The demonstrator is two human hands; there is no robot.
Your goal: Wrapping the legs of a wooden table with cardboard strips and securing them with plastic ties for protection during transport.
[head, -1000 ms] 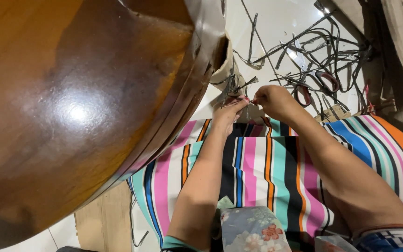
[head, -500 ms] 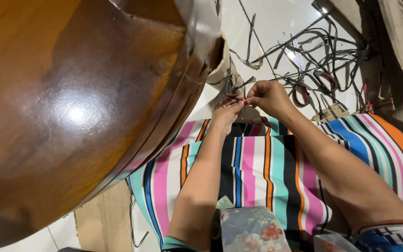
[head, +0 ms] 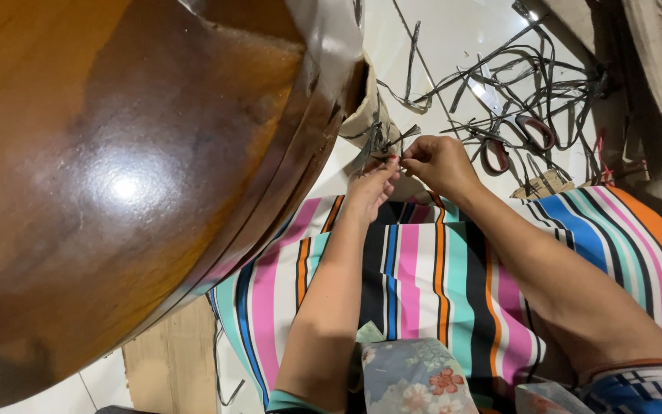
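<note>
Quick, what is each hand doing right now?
Left hand: pinched shut on dark strips.
Right hand: closed, pinching the same dark strips.

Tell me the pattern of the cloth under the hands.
The cloth has pink, teal, black, orange, white and blue stripes, seen in the head view.

The one camera is sitting on my head, looking down and forward over my striped lap (head: 423, 284). It is staying close, showing my left hand (head: 369, 188) and right hand (head: 438, 161).
</note>
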